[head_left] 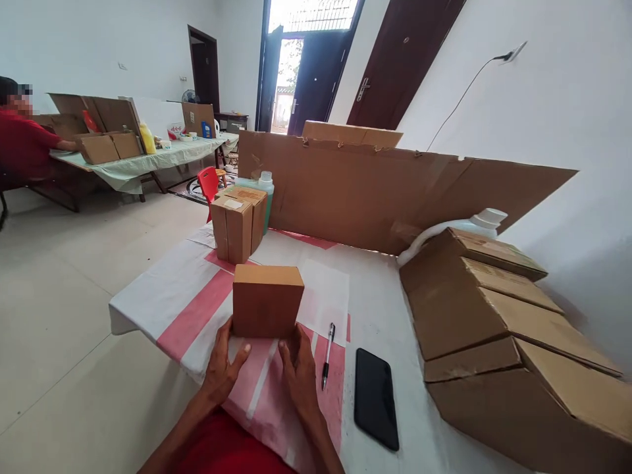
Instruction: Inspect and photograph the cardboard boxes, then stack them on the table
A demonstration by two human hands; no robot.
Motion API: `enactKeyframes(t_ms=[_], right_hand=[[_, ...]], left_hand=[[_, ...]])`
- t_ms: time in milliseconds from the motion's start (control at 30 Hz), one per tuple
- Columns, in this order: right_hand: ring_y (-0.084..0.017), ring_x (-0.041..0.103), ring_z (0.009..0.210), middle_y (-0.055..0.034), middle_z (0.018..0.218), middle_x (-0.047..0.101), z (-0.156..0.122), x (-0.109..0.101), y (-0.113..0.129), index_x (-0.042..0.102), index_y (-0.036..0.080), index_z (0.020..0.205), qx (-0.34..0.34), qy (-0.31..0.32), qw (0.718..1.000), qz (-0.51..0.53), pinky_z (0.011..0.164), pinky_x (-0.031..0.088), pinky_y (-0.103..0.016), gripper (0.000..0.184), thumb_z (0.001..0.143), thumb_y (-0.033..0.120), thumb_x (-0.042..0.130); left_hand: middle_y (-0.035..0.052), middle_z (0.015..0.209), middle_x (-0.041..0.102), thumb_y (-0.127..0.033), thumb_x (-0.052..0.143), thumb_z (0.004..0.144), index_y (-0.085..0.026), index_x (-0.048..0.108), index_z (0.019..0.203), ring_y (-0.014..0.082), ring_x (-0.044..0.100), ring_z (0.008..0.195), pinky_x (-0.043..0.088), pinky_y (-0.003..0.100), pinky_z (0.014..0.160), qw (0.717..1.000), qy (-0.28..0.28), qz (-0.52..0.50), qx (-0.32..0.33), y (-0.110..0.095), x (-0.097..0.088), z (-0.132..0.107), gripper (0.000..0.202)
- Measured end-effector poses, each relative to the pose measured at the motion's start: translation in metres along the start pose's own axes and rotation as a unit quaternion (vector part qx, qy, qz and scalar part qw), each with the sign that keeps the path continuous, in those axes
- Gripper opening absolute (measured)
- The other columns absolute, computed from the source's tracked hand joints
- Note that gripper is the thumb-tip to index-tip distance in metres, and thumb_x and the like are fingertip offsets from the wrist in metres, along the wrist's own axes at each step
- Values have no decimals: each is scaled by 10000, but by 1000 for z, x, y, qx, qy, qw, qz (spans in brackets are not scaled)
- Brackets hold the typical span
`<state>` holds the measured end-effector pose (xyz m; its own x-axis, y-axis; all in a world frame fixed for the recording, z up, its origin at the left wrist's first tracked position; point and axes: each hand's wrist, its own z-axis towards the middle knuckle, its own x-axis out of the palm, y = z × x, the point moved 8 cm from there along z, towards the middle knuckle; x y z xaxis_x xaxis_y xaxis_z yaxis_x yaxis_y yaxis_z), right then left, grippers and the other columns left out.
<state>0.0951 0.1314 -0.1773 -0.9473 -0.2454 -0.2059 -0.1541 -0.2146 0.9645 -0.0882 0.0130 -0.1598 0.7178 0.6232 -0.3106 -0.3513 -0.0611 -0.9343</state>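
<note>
Small brown box (268,308) is between the person's 2 hands, over the near part of a white-and-pink cloth (148,306); whether its base rests there, I cannot tell. At far left, 1 person in red (22,145) sits by a long covered table (126,176) bearing cartons (101,150) and a yellow bottle (147,139). Next comes a red chair (207,183), then a cluster of boxes (237,232) with a container of green liquid (269,201) just behind. Left hand (224,365) is open, thumb apart from the fingers, which reach the small box's lower left edge. Right hand (299,362) is likewise open, fingers at the lower right edge. Beyond, a cardboard panel (336,187) stands across the cloth's far side. Further right lie 1 pen (328,355) and 1 black phone (376,398), near each other. Farthest right are larger boxes (469,316), a white jug (486,222) behind them.
</note>
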Motion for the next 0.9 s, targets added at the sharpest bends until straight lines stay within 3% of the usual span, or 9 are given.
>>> enactKeyframes(t_ms=[100,300,467,633,733,900], right_hand=[[-312,468,1454,-148,1562,511,7,-6,1,452,226,1521,9,-6,1000,4,1215,349,-543,688,941,569,589],[-309,561,1352,-136,1477,609,34,-32,2,606,213,1397,47,-30,997,58,1152,416,-512,619,922,609,586],[-302,617,1276,-134,1344,706,36,-44,0,708,189,1269,59,-25,994,84,1136,431,-506,597,925,648,544],[-298,601,1294,-132,1373,689,19,-40,6,725,195,1253,79,-38,990,108,1142,429,-482,597,927,663,546],[-286,611,1271,-119,1357,695,11,-33,21,726,207,1248,73,-11,990,123,1105,459,-451,571,947,651,533],[-245,671,989,-97,1170,717,1,-34,53,606,219,1397,65,11,993,96,858,544,-378,622,973,656,481]], left_hand=[[163,1547,449,-438,584,977,-227,308,1579,323,435,1464,374,575,1204,998,18,56,38,-11,11,-9,695],[179,1426,452,-316,643,940,-237,225,1637,343,491,1327,470,565,1098,958,36,201,202,-70,27,-39,816],[198,1481,389,-302,644,933,-215,199,1649,375,402,1406,413,575,1148,930,8,238,278,-105,28,-37,848],[183,1581,322,-357,643,946,-247,145,1654,374,316,1499,349,587,1206,931,45,227,281,-114,26,-17,872],[170,1597,319,-398,661,939,-289,131,1654,381,314,1513,338,586,1217,937,47,211,273,-121,18,-5,897],[154,1632,339,-443,690,922,-297,156,1646,368,331,1519,307,561,1240,966,51,116,226,-136,0,26,911]])
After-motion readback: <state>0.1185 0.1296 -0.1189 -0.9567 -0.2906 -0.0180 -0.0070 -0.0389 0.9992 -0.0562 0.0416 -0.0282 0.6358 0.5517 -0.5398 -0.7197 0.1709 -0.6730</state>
